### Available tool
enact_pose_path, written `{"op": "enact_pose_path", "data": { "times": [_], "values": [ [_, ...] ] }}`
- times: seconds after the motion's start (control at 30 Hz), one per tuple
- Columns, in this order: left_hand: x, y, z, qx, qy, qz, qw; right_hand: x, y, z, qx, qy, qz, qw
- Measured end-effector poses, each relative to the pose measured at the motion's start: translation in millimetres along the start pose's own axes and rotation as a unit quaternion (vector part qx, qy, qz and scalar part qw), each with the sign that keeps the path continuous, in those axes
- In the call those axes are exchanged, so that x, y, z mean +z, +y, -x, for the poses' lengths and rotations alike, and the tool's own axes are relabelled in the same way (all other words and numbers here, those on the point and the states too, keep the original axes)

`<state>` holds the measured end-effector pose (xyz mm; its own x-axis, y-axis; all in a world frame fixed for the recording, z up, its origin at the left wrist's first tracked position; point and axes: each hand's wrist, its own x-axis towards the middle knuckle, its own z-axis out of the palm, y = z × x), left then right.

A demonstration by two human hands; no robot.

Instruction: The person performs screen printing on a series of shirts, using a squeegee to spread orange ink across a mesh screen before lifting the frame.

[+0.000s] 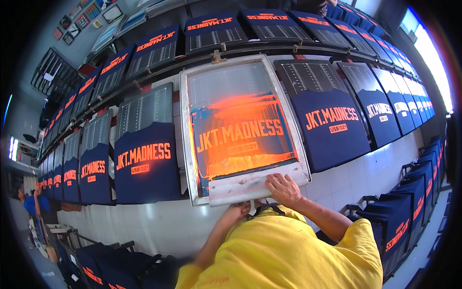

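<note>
In front of me a screen-printing frame (290, 111) lies over a board with a dark navy shirt. Its mesh (226, 82) carries bright orange ink (240, 166), thickest along the near side, and orange lettering shows through. A long pale squeegee (236, 187) spans the frame's near end. My right hand (285, 190) grips its right part, fingers over the top, thumb hidden. Below the near edge, left of the middle, my left hand (237, 212) is closed with curled fingers. What it holds is hidden by the bar and my body.
Navy shirts with orange lettering lie on boards to the left (144, 159) and right (332, 120). A dark rail (144, 72) runs behind the frame, with another row of shirts beyond. More shirts hang over racks at lower right (399, 216). A person in blue (36, 204) stands far left.
</note>
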<state>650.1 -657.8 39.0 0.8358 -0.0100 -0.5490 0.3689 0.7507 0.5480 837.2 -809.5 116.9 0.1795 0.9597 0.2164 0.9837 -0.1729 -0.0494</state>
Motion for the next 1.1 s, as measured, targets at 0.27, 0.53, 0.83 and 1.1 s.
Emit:
{"op": "enact_pose_path", "data": {
  "times": [0.27,0.53,0.83,1.1],
  "values": [
    [-21.8,-17.9,1.1,0.095,0.086,-0.333,0.934,-12.7,-1.6,4.2,0.041,-0.038,-0.125,0.991],
    [-52.6,92.1,120.1,0.138,0.230,-0.291,0.919,2.7,78.7,36.8,0.368,0.182,-0.176,0.895],
    [-129.3,90.2,60.7,0.170,0.459,-0.476,0.731,77.6,119.8,51.1,0.500,0.230,-0.377,0.745],
    [-122.8,96.6,60.9,0.210,0.477,-0.262,0.812,79.2,116.2,48.9,0.517,0.258,-0.329,0.747]
  ]
}}
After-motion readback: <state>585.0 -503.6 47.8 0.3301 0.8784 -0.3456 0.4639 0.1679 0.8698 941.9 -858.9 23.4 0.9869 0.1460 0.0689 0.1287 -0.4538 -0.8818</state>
